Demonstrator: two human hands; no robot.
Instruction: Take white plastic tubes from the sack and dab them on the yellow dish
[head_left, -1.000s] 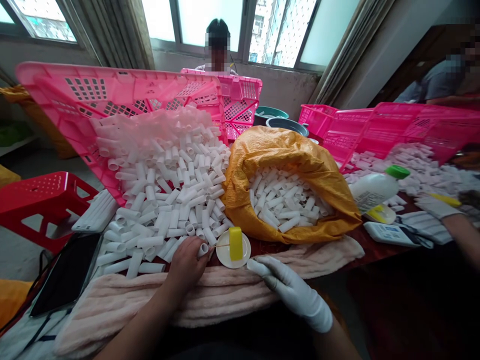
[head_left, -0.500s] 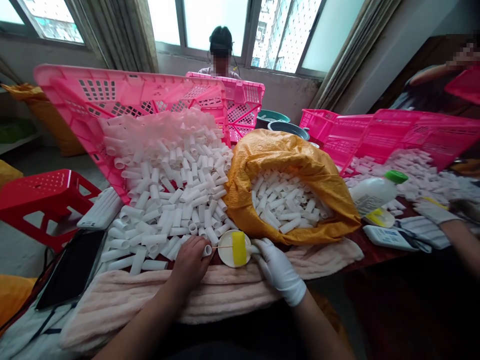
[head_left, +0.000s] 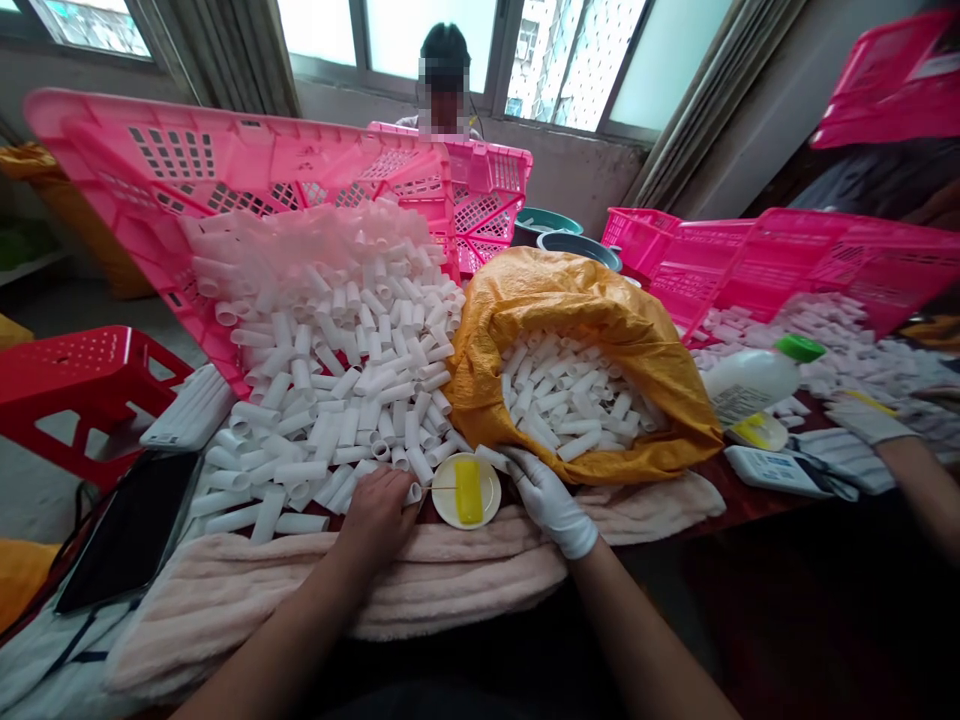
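Mostly it is white tubes that crowd the table (head_left: 750, 503). Taking the small white dish (head_left: 491, 490) as the clock's centre, a heap of white tubes (head_left: 330, 400) spreads at 10 o'clock, and a tipped pink basket (head_left: 262, 150) rises behind it at 11. An orange sack (head_left: 540, 290) with more tubes in its mouth bulges at 1 o'clock, its front edge standing close beyond the dish. A green-capped bottle (head_left: 754, 378) leans at 2, a pale towel (head_left: 450, 580) lies along the near side at 6, and a dark-screened device (head_left: 127, 535) rests at 9.

On the dish sits a yellow block (head_left: 469, 505), with a thin stick (head_left: 442, 488) reaching from it toward 9 o'clock. There the bare left hand (head_left: 381, 510) curls around one tube (head_left: 414, 493), its open end showing. At 3 o'clock the gloved right hand (head_left: 551, 500) pinches another tube (head_left: 491, 458) in its fingertips, near the sack; I cannot tell whether they touch.
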